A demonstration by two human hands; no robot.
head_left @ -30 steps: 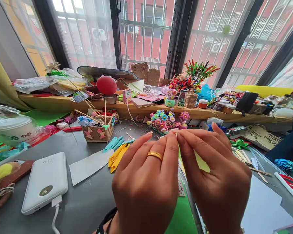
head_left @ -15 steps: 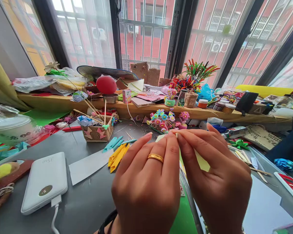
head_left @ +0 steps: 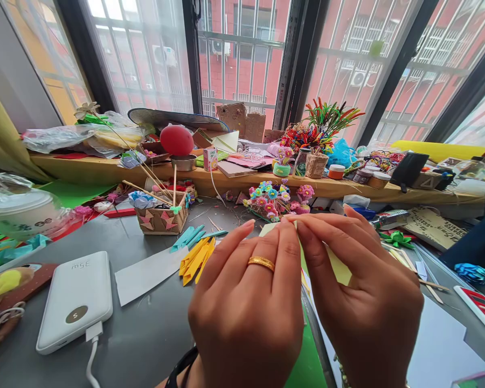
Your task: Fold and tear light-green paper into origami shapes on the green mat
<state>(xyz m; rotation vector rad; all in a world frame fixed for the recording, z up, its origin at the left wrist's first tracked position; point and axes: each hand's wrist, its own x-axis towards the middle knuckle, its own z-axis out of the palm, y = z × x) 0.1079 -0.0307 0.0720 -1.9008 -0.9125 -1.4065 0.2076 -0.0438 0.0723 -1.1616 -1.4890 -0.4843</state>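
Observation:
Side by side over the desk, my left hand (head_left: 246, 302) and my right hand (head_left: 361, 288) meet at the fingertips. Both are closed in a pinch on a pale yellow piece of paper (head_left: 339, 265). The paper shows between and behind the fingers; most of it is hidden by my hands. A gold ring is on my left hand. Folded yellow paper strips (head_left: 194, 261) and folded blue paper strips (head_left: 188, 237) lie just left of my left hand, by a white paper strip (head_left: 145, 280).
A white power bank (head_left: 78, 302) with a cable lies at left. A cardboard box (head_left: 164, 220) holding sticks stands behind it. Small crocheted flowers (head_left: 270, 199) sit beyond my hands. White sheets (head_left: 436, 339) and a red calculator (head_left: 483, 310) lie at right. The windowsill (head_left: 234, 180) is crowded with craft supplies.
Both hands have shifted very slightly to the right, with the fingertips still together on the paper. Nothing else has visibly moved.

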